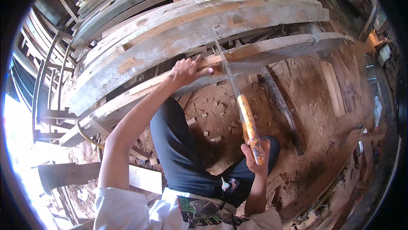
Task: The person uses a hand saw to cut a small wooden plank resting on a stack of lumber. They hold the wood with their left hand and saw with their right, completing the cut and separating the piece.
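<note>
My right hand (254, 155) grips the lower end of a hand saw's worn yellow-orange handle (247, 121). Its long thin blade (231, 78) reaches up and away, crossing a light wooden strip (233, 54) just right of my left hand. My left hand (187, 69) holds that strip from above, fingers curled over it, on the near long, pale, weathered beam (289, 44). Behind it lies another wide weathered beam (161, 49) with a strip along its top. Whether the blade's teeth are in the wood, I cannot tell.
Small cut blocks and sawdust lie on the dirt floor (212, 115) under the beam. A dark bar (280, 106) slants at the right, near loose boards (331, 85) and offcuts (348, 157). Metal frames (51, 89) and a bright opening are at the left; stacked timber fills the back.
</note>
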`<state>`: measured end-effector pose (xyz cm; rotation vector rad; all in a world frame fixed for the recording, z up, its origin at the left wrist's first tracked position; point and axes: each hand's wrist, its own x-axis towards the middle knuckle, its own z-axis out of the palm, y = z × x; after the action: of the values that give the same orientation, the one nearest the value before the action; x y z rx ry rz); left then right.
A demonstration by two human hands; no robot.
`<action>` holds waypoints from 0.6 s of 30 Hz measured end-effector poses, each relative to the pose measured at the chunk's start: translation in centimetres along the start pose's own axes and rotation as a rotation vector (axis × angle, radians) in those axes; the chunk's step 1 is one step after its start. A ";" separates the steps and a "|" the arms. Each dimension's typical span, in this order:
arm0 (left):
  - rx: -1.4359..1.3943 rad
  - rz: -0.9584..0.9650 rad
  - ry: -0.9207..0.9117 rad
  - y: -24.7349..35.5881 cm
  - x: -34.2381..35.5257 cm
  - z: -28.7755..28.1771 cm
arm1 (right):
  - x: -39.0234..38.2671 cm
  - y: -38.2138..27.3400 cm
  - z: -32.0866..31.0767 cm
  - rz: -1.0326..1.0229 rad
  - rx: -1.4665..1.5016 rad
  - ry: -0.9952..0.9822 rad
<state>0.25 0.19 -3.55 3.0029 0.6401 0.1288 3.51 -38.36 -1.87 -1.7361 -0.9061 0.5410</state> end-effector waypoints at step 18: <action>-0.064 0.112 0.105 -1.8 0.5 1.9 | -1.7 1.9 -0.9 -0.118 0.057 0.197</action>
<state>0.20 1.97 -5.58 2.9857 0.4667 0.3082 3.76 -40.53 -3.41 -1.6407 -0.8393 0.3096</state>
